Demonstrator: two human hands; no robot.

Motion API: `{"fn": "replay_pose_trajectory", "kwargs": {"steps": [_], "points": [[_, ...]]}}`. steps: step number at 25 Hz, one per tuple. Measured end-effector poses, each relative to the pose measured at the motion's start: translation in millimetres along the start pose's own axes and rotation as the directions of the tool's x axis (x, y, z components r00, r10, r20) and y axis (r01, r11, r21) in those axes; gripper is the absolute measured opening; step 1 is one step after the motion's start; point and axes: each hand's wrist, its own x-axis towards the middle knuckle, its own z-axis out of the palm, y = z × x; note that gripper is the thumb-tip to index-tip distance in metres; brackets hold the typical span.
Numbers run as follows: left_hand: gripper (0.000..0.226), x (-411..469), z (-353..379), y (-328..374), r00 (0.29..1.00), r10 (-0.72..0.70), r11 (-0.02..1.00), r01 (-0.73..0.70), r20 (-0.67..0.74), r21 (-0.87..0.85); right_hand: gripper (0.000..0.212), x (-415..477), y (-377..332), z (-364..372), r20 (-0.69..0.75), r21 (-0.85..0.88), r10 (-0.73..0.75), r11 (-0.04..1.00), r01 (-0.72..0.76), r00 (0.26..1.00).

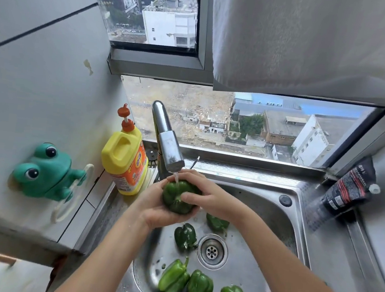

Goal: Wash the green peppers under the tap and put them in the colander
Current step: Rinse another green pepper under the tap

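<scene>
As water [176, 178] strikes it, pepper [174, 195] looks dark green, glossy, wet.

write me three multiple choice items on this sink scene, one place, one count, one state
1. Where does the yellow bottle stand?
A) left of the tap
B) hanging on the wall
C) on a chair

2. How many loose peppers lie in the sink?
A) three
B) five
C) eight

3. The held pepper is
A) dry
B) cut in half
C) under running water

Answers:
1 A, it stands on the counter at the tap's left.
2 B, two lie beside the drain and three lie nearer the person.
3 C, the left hand and right hand grip it in the tap's stream.
</scene>
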Motion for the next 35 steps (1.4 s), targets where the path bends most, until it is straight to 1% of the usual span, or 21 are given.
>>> {"fn": "replay_pose_trajectory", "kwargs": {"steps": [2, 4, 7, 10, 12, 13, 15, 17, 18, 20, 21, 22, 24, 25, 27, 28, 29, 30, 31, 33, 35], "points": [[0.038, -3, 0, 0, 0.998, -0.039, 0.999, 0.039, 0.042, 0.013, 0.053, 0, -3, -6, 0.086, -0.081, 0.028, 0.996, -0.021, 0.996], [0.039, -6, 1, 2, 0.996, -0.051, 0.999, 0.051, 0.078, 0.007, 0.057, 0, -6, -3, 0.046, -0.214, 0.03, 0.977, -0.019, 0.998], [0.034, -7, 7, 0, 0.993, -0.021, 0.997, 0.029, 0.113, -0.074, 0.043, 1, -11, 16, -0.232, -0.303, -0.028, 0.952, -0.045, 0.972], [0.022, -4, 11, -3, 0.993, 0.091, 0.975, -0.074, 0.074, -0.208, 0.041, 8, -14, 37, -0.535, -0.393, -0.028, 0.893, -0.219, 0.845], [0.02, 0, 12, -5, 0.987, 0.161, 0.952, -0.155, 0.001, -0.264, 0.047, 13, -16, 46, -0.631, -0.416, 0.018, 0.836, -0.358, 0.776], [0.021, 3, 14, -7, 0.978, 0.205, 0.95, -0.208, -0.039, -0.233, 0.046, 16, -17, 48, -0.647, -0.386, 0.051, 0.838, -0.385, 0.76], [0.027, 8, 15, -10, 0.923, 0.362, 0.924, -0.374, -0.13, -0.081, 0.038, 19, -20, 50, -0.621, -0.281, 0.075, 0.908, -0.311, 0.78], [0.03, 7, 16, -9, 0.847, 0.501, 0.864, -0.503, -0.177, 0.037, 0.037, 18, -17, 50, -0.504, -0.23, 0.015, 0.961, -0.151, 0.863], [0.031, 3, 16, -5, 0.848, 0.501, 0.863, -0.503, -0.171, 0.035, 0.043, 16, -15, 47, -0.413, -0.257, -0.031, 0.963, -0.084, 0.91], [0.032, -6, 17, 4, 0.917, 0.38, 0.921, -0.387, -0.12, -0.049, 0.053, 13, -7, 40, -0.277, -0.35, -0.139, 0.936, 0.036, 0.951], [0.032, -10, 18, 5, 0.945, 0.313, 0.944, -0.321, -0.099, -0.081, 0.051, 13, -5, 39, -0.298, -0.345, -0.186, 0.935, 0.076, 0.936], [0.034, -11, 20, 3, 0.954, 0.286, 0.949, -0.294, -0.087, -0.11, 0.048, 14, -4, 38, -0.386, -0.276, -0.203, 0.956, 0.097, 0.9], [0.04, -4, 23, -5, 0.937, 0.338, 0.927, -0.347, -0.082, -0.144, 0.04, 19, -5, 44, -0.579, -0.002, -0.099, 0.993, 0.119, 0.809], [0.039, 1, 24, -11, 0.907, 0.412, 0.899, -0.42, -0.092, -0.123, 0.034, 24, -8, 47, -0.619, 0.133, 0.016, 0.987, 0.085, 0.785], [0.028, 10, 19, -21, 0.792, 0.598, 0.797, -0.604, -0.127, -0.017, 0.025, 38, -11, 46, -0.574, 0.388, 0.305, 0.918, -0.076, 0.76], [0.028, 12, 17, -26, 0.726, 0.673, 0.737, -0.673, -0.139, 0.053, 0.023, 43, -13, 39, -0.49, 0.566, 0.484, 0.809, -0.158, 0.725], [0.039, 13, 13, -29, 0.663, 0.739, 0.674, -0.726, -0.118, 0.138, 0.023, 46, -17, 30, -0.327, 0.748, 0.634, 0.627, -0.218, 0.701], [0.05, 12, 10, -31, 0.617, 0.783, 0.618, -0.756, -0.078, 0.216, 0.027, 47, -19, 19, -0.144, 0.86, 0.705, 0.436, -0.265, 0.694], [0.056, 9, 10, -32, 0.588, 0.808, 0.573, -0.77, -0.037, 0.28, 0.032, 45, -24, 12, -0.017, 0.911, 0.698, 0.307, -0.277, 0.716], [0.054, 3, 11, -33, 0.499, 0.864, 0.427, -0.794, 0.064, 0.432, 0.039, 42, -25, 8, 0.029, 0.937, 0.672, 0.238, -0.254, 0.74], [0.042, 2, 11, -31, 0.361, 0.921, 0.153, -0.684, 0.148, 0.713, 0.04, 42, -20, 16, -0.055, 0.936, 0.696, 0.286, -0.207, 0.716]]}}
